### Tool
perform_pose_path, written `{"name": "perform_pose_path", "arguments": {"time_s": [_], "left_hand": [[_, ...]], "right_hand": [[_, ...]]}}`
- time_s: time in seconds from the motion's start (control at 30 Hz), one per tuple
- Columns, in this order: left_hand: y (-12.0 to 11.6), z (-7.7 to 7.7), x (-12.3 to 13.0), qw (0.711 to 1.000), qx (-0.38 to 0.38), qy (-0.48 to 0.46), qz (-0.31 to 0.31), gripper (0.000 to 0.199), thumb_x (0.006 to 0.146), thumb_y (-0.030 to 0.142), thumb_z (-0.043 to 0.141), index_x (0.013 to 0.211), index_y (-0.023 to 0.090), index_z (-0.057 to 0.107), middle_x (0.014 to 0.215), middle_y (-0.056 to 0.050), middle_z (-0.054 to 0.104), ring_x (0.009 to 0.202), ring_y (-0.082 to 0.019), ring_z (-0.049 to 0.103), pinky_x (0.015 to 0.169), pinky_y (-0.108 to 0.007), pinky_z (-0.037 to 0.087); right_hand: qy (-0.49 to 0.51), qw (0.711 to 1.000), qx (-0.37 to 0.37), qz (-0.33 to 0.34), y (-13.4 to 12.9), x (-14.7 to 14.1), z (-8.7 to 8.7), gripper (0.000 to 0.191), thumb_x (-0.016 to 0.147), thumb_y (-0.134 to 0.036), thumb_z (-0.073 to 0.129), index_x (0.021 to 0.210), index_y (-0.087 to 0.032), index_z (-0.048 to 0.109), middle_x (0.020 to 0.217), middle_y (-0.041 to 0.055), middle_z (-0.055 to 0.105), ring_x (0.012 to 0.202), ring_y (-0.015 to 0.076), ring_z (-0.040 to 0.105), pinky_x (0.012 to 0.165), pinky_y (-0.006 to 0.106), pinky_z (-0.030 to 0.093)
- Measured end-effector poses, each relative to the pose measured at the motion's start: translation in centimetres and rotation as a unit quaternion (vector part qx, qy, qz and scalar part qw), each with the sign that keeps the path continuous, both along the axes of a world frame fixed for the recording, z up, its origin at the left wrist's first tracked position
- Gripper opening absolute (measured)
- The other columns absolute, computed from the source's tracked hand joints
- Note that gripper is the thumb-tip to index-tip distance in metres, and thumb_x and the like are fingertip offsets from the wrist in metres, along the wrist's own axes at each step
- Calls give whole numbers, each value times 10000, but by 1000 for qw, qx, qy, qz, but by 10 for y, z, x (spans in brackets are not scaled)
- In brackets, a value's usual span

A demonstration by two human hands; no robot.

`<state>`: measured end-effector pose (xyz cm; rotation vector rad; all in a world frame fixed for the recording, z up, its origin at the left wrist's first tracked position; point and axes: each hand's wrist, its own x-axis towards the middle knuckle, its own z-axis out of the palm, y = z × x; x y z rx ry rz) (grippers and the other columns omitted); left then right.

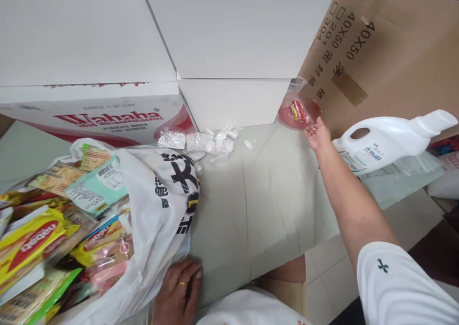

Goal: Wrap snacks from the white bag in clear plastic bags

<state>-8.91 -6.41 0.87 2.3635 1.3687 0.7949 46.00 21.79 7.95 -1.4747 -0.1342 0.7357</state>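
My right hand [317,135] reaches to a pink translucent bowl [289,118] with a wavy gold rim, against the back corner. The thumb is at the rim and the fingers are on the outside, closed on the bowl's edge. Inside the bowl lies a small red and yellow wrapped packet [298,111]. My left hand [179,287], with a ring on one finger, rests at the table's near edge beside a white plastic bag [154,191]. Its fingers are loosely bent and a little apart, with nothing visible in them. Packaged snacks [39,241] fill the bag.
Crumpled clear wrappers [211,142] lie by the white Wahaba-style printed carton [118,119] at the back. White boxes [236,102] stand behind the table [229,220]. On the right are a white detergent bottle [387,136], lying tilted, and a large brown cardboard sheet [398,76].
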Motion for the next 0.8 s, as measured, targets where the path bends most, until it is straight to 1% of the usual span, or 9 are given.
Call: {"name": "perform_pose_path", "arguments": {"time_s": [0.13, 0.23, 0.37, 0.43, 0.5, 0.6, 0.67, 0.73, 0.8], "left_hand": [[0, 6, 7, 1000, -3, -6, -7, 154, 952, 176, 555, 1070, 205, 650, 1011, -70, 672, 974, -194, 632, 866, -301, 523], [-2, 10, 9, 1000, -10, -11, 6, 157, 950, 154, 550, 1062, 203, 649, 1007, -76, 666, 971, -195, 622, 856, -302, 522], [-2, 12, 10, 999, -22, -23, 2, 156, 944, 141, 557, 1055, 195, 653, 1009, -83, 657, 975, -198, 606, 851, -302, 514], [-2, 12, 11, 999, -33, -34, -8, 159, 937, 130, 563, 1051, 194, 654, 1006, -83, 653, 972, -198, 598, 848, -303, 509], [-1, 14, 12, 998, -43, -49, -12, 159, 932, 121, 562, 1038, 194, 655, 992, -80, 649, 952, -198, 594, 834, -305, 508], [-2, 17, 13, 995, -54, -79, -18, 153, 929, 115, 555, 1010, 197, 657, 963, -72, 647, 907, -190, 590, 801, -302, 507], [-4, 19, 11, 992, -61, -112, -22, 153, 930, 114, 550, 995, 202, 657, 953, -65, 646, 891, -184, 591, 787, -298, 505], [-6, 22, 9, 984, -79, -159, -20, 148, 938, 132, 547, 997, 210, 658, 971, -64, 646, 907, -184, 596, 793, -302, 506], [-5, 26, 9, 969, -121, -215, -9, 134, 956, 181, 548, 1015, 221, 662, 1014, -68, 644, 958, -193, 602, 836, -321, 505]], "right_hand": [[-7, 998, -10, 57, 36, 4, 3, 393, 1007, -544, 442, 845, -215, 580, 921, 74, 606, 890, 172, 603, 767, 340, 538], [-58, 995, -25, 76, 43, -10, -6, 363, 986, -549, 445, 822, -249, 566, 837, 61, 589, 849, 207, 584, 751, 386, 530], [-215, 973, -26, 81, 22, -71, -27, 262, 954, -453, 491, 868, -230, 601, 743, 33, 557, 768, 205, 551, 736, 394, 511], [-291, 945, 13, 149, 4, -120, -32, 214, 899, -419, 583, 880, -215, 644, 809, 41, 599, 796, 198, 573, 764, 377, 513], [-448, 834, 84, 311, -11, -174, -31, 210, 871, -377, 629, 997, -220, 690, 1059, 79, 641, 920, 211, 600, 810, 369, 516], [-602, 602, 118, 511, -21, -242, -16, 229, 872, -277, 648, 1092, -258, 706, 1419, 85, 526, 1164, 269, 544, 901, 404, 498], [-637, 527, 102, 553, -25, -267, -2, 143, 906, -228, 600, 968, -244, 728, 1441, 77, 523, 1226, 301, 502, 947, 443, 470], [-623, 550, 111, 545, -36, -275, 15, 151, 927, -270, 591, 861, -227, 719, 1371, 87, 571, 1205, 303, 508, 947, 446, 459], [-537, 645, 134, 527, -61, -271, 30, 193, 914, -385, 638, 832, -221, 701, 1196, 87, 642, 1064, 262, 566, 854, 387, 478]]}}
